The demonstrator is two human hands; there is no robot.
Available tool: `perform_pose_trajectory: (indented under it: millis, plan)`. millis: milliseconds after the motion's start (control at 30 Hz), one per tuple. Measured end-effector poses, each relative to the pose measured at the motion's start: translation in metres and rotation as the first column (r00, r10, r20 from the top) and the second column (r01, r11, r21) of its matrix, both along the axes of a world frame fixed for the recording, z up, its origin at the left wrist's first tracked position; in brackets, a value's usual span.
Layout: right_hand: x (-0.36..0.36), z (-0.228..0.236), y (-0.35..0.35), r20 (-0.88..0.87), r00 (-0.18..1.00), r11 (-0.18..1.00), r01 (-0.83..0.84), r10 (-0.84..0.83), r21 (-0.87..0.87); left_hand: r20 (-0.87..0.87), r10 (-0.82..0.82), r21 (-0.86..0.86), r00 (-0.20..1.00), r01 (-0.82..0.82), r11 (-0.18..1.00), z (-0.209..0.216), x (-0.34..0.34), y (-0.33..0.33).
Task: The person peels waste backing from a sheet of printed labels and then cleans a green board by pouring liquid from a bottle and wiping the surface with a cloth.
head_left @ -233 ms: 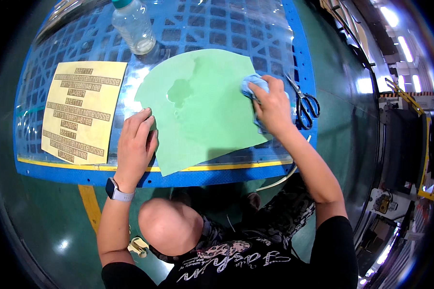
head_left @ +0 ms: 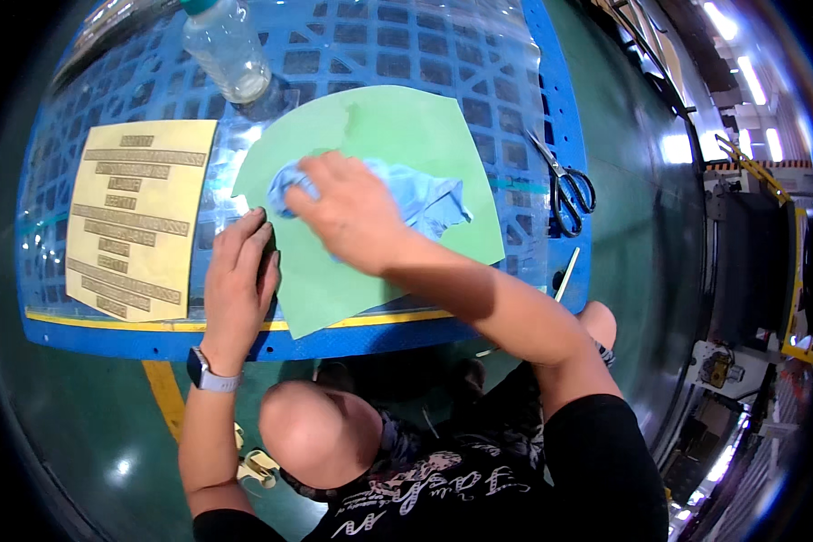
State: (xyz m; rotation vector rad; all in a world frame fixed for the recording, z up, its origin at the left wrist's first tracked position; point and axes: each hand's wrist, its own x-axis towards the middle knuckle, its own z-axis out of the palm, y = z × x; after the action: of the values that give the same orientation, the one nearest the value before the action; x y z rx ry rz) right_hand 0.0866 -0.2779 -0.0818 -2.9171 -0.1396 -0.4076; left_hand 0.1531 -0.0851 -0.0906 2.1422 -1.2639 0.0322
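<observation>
A green sheet (head_left: 429, 135) with a curved far edge lies on the blue grid-topped table (head_left: 181, 340), under a clear cover. My right hand (head_left: 352, 217) presses a crumpled light blue cloth (head_left: 429, 199) against the left-middle of the sheet, its fingers bunched over it. The cloth's loose end spreads to the right. At the sheet's left edge rests my left hand (head_left: 241, 266), fingers stretched out and holding nothing. A darker wet patch shows near the sheet's top; my right hand and the cloth hide its middle.
A yellow sheet with rows of dark lettering (head_left: 140, 217) lies at the left. Behind it stands a clear bottle (head_left: 230, 59) with a teal cap. Black-handled scissors (head_left: 569, 190) lie near the table's right edge, with a pale strip (head_left: 567, 274) nearer me.
My right hand has swept the cloth from the sheet's right edge leftward to its left-middle, over the wet blot. My left hand stays at the left edge.
</observation>
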Motion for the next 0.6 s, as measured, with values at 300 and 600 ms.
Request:
perform_pose_trajectory:
  millis: [300, 600]
  plan:
    - [-0.013, 0.004, -0.090, 0.204, 0.915, 0.931, 0.363, -0.349, -0.034, -0.018, 0.015, -0.012, 1.000, -0.016, 1.000, 0.001, -0.001, 0.003]
    - [-0.041, -0.003, -0.171, 0.045, 0.893, 0.861, 0.443, -0.447, -0.251, -0.018, -0.002, -0.004, 1.000, 0.002, 1.000, -0.002, 0.000, 0.005]
